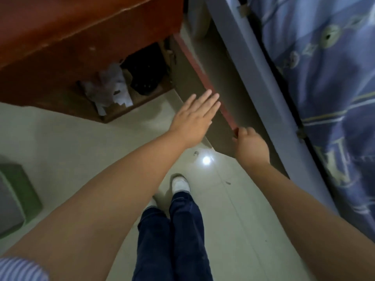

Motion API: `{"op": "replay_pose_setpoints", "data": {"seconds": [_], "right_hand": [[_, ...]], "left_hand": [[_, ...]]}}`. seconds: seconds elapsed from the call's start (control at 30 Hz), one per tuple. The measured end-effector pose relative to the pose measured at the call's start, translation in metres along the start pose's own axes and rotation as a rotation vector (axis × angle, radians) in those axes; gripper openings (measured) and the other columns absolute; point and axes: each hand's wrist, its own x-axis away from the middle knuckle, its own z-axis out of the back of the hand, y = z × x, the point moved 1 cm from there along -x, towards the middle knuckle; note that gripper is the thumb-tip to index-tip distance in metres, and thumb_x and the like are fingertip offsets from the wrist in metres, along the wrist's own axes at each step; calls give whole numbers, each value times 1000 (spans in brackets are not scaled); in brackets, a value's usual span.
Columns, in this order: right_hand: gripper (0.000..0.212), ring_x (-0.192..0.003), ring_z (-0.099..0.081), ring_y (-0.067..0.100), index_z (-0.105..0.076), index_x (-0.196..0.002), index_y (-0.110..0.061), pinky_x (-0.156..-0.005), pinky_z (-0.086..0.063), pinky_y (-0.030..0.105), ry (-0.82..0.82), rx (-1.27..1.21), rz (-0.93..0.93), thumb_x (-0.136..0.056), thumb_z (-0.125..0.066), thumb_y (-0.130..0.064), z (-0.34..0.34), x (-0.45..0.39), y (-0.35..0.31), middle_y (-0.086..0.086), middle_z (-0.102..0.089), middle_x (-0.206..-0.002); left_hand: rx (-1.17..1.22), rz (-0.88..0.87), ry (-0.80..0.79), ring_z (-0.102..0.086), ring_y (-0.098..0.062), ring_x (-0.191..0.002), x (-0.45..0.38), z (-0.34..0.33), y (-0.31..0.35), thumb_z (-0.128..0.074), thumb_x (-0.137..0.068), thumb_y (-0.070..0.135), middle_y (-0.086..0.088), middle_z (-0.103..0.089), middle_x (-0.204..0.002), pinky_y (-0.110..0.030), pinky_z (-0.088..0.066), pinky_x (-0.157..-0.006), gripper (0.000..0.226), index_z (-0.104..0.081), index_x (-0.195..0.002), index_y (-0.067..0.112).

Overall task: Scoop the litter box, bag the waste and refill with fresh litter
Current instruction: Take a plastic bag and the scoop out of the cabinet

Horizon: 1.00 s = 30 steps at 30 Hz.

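Observation:
I stand in front of a reddish wooden cabinet (60, 37) whose door (203, 82) is swung open toward me. My right hand (251, 145) grips the near corner of the door's red edge. With its fingers straight and together, my left hand (194, 116) is stretched out, its fingertips at the same red edge further along. Inside the low open compartment lie crumpled white plastic bags (109, 88) and a black bag (146, 72). A green container with a grey inside (16, 199) sits on the floor at the far left; what is in it I cannot make out.
A bed with a blue patterned sheet (324, 78) and a grey frame (263, 78) runs down the right side, close behind the open door. Pale floor tiles (60, 138) lie between cabinet and bed. My legs and white shoes (180, 183) are below.

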Motion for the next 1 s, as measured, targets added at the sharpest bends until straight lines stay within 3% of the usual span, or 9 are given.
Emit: {"op": "replay_pose_setpoints", "data": {"seconds": [0.17,0.3,0.37,0.43,0.5,0.57,0.73,0.87,1.0], "right_hand": [[34,-99,-54,27,-44,-128,-5,-75,-46,33,70,-53,-20,-95,-44,-6,0,-11,20,13,-52,-118],[56,-113,-50,29,-18,-145,-5,-90,-44,35,19,-20,-55,-93,-39,-3,5,-11,27,15,-44,-133],[60,-126,-40,31,-10,-147,-3,-106,-34,38,14,25,-71,-92,-37,-5,7,-8,21,16,-36,-141],[62,-140,-19,30,-7,-147,-5,-116,-13,42,52,60,-55,-93,-36,-10,9,-5,6,15,-21,-152],[65,-145,1,27,-4,-149,-12,-117,2,42,54,132,-6,-93,-38,-16,10,-3,-18,10,-2,-157],[66,-144,12,27,-1,-149,-17,-116,6,43,40,193,52,-94,-37,-23,9,-4,-50,7,8,-157],[60,-144,12,29,-3,-149,-17,-117,1,45,-18,213,221,-97,-32,-23,-2,1,-137,7,7,-157],[59,-145,6,27,-4,-149,-16,-118,-4,43,-101,252,411,-97,-31,-22,-40,15,-204,5,3,-158],[57,-145,0,26,-9,-148,-15,-118,-8,41,-134,299,503,-97,-33,-24,-87,9,-251,6,-4,-157]], "left_hand": [[-80,34,-82,14,-18,-144,-23,-9,28,-26,-100,14,-1,16,-157,-35,7,-116,62,11,-149,12],[-87,32,-106,15,-17,-144,-31,-1,28,-25,-101,15,-1,17,-157,-36,6,-116,60,11,-149,14],[-72,66,-102,14,-18,-144,-26,2,21,-28,-101,17,-2,15,-157,-38,4,-116,61,9,-149,15],[-43,132,-95,13,-20,-145,-11,4,10,-31,-100,17,-4,12,-158,-39,1,-117,62,6,-150,14],[-20,193,-100,12,-20,-145,11,5,-5,-31,-99,14,-5,11,-158,-39,0,-117,63,5,-150,13],[15,265,-133,12,-20,-145,41,2,-27,-30,-97,14,-6,11,-158,-40,2,-116,63,4,-150,12],[96,467,-179,5,-22,-145,130,-22,-83,-29,-99,30,-7,3,-158,-44,-2,-116,61,-2,-150,11],[127,607,-280,6,-23,-145,199,-59,-112,-19,-101,40,-9,8,-157,-43,-2,-116,62,4,-150,11],[184,753,-250,4,-23,-145,237,-98,-150,-20,-100,42,-8,4,-158,-43,-4,-116,61,-2,-150,12]]}}
